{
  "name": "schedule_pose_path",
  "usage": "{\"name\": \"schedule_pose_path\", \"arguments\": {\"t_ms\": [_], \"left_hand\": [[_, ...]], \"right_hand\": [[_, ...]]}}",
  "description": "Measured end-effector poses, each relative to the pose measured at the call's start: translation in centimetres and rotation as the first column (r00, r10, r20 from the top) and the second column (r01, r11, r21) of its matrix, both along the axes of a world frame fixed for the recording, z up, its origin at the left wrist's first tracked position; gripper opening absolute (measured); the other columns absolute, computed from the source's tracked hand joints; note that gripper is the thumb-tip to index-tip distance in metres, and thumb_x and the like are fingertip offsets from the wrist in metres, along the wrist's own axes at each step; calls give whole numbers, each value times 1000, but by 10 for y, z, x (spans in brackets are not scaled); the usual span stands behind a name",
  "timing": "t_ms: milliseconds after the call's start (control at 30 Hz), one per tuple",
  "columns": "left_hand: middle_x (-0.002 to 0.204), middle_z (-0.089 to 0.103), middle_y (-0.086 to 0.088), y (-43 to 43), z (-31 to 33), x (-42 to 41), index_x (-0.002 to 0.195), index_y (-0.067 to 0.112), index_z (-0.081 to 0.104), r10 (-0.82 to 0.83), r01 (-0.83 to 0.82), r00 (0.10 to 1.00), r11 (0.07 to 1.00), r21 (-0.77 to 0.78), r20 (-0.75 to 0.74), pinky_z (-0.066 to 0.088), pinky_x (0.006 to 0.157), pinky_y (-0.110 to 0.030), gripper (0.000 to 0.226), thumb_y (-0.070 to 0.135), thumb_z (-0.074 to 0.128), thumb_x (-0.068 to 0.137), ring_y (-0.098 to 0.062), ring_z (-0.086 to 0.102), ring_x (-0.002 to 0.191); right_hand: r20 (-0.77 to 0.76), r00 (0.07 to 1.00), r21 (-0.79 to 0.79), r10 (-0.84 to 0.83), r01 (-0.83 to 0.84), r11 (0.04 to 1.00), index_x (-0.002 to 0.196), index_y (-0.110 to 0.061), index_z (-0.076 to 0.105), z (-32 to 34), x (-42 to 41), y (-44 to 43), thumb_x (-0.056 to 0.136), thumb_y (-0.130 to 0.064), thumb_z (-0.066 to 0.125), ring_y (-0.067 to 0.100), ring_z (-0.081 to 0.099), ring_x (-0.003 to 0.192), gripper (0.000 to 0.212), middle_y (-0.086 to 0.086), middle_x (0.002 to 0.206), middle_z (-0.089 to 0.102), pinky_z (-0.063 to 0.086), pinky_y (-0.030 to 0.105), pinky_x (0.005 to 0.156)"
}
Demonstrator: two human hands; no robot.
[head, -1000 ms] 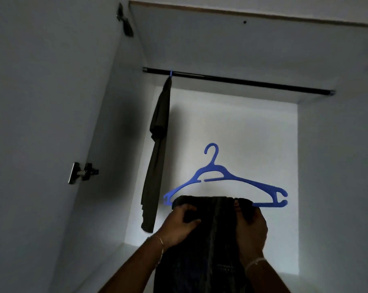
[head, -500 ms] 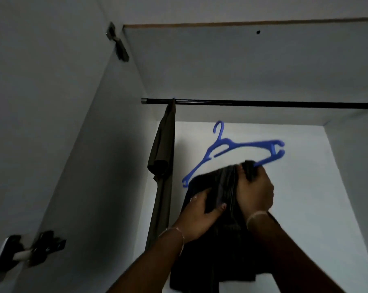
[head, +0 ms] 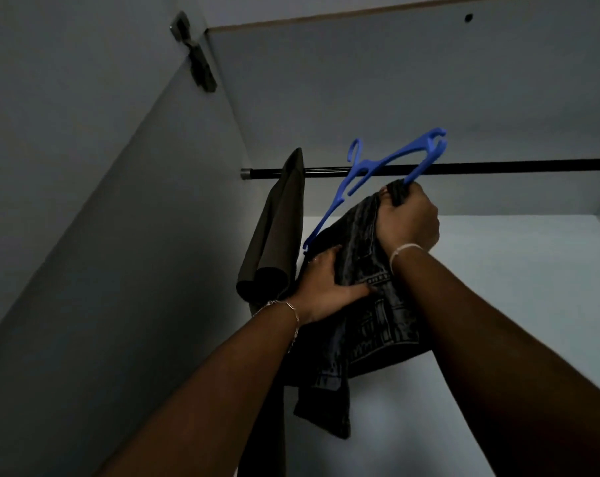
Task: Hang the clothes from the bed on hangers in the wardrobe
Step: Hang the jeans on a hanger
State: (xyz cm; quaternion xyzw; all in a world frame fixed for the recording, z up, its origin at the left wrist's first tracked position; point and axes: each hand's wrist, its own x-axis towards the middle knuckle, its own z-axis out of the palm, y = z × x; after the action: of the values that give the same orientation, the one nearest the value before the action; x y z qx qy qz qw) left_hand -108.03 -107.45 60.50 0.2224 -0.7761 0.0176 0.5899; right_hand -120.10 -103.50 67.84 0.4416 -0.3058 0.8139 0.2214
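A blue plastic hanger [head: 388, 166] is tilted steeply, its hook level with the black wardrobe rail [head: 498, 165] and in front of it. Dark denim jeans [head: 370, 304] are folded over the hanger's lower bar and hang down. My right hand [head: 410, 218] grips the upper end of the bar together with the jeans. My left hand [head: 326, 284] clutches the jeans lower down, beside the hanger's low end. An olive-brown garment [head: 274, 228] hangs on the rail at its left end, just left of my hands.
The wardrobe's left side wall [head: 136, 235] and open door [head: 50, 98] with a metal hinge [head: 198, 63] stand to the left. The top panel [head: 395, 80] sits close above the rail. The rail runs bare to the right of the hanger.
Both hands have lifted the hanger with the jeans from below the rail up to its level. The hanger has tilted more steeply, right end up. The view has tipped further upward.
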Motion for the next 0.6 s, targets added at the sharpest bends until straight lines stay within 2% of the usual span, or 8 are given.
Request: {"name": "schedule_pose_path", "arguments": {"t_ms": [100,133,200,233,267,367,500,600], "left_hand": [[138,51,-5,-25,13,14,140,12,42,-7,7,996,1000,-3,-84,39,109,-34,79,31,82,74,-19,50,125],[140,48,-5,-32,16,21,142,11,38,6,-6,996,1000,-2,-92,36,109,-29,82,31,81,74,-20,48,128],[145,42,-5,-42,23,32,145,11,31,34,-33,995,999,10,-98,30,97,-10,85,30,78,78,-19,43,131],[147,39,-5,-47,27,40,147,11,27,35,-37,995,999,-15,-98,27,89,-5,86,30,77,79,-19,40,132],[149,35,-5,-47,30,43,148,11,22,53,-54,994,999,-8,-100,25,87,-6,89,30,76,80,-19,37,134],[152,30,-5,-53,37,63,150,12,18,121,-135,976,989,-65,-181,25,102,-17,100,36,79,75,-21,30,139],[145,37,-8,-68,47,89,143,9,33,171,-200,959,974,-111,-225,34,109,-30,99,43,84,66,-24,37,134],[154,20,-10,-71,53,107,145,15,32,326,-342,933,934,-98,-152,30,114,-39,108,61,81,59,-30,29,139]], "right_hand": [[0,1000,-22,-25,25,999,110,-17,62,17,15,-16,96,-37,53,35,62,102,25,11,109,68,36,30,71],[11,999,-28,-33,33,999,110,-18,62,24,20,-22,95,-36,53,35,62,103,25,10,109,68,36,30,72],[6,999,-41,-39,40,998,111,-18,63,34,27,-30,94,-35,55,34,62,104,25,10,111,68,42,32,75],[1,999,-47,-49,49,998,111,-18,63,39,32,-36,94,-35,55,34,62,105,25,10,111,68,44,34,78],[-6,998,-43,-64,64,997,111,-18,63,41,31,-36,94,-35,55,35,62,105,25,10,112,68,46,35,80],[-26,992,-46,-122,120,992,112,-16,62,51,40,-47,95,-34,55,36,61,106,26,12,113,67,46,37,82],[-33,985,-46,-169,168,985,109,-16,63,57,52,-63,96,-33,52,35,62,102,24,11,109,67,43,34,76],[-40,981,-40,-191,190,981,106,-16,63,56,55,-74,96,-32,51,35,63,98,22,11,105,68,37,30,71]]}}
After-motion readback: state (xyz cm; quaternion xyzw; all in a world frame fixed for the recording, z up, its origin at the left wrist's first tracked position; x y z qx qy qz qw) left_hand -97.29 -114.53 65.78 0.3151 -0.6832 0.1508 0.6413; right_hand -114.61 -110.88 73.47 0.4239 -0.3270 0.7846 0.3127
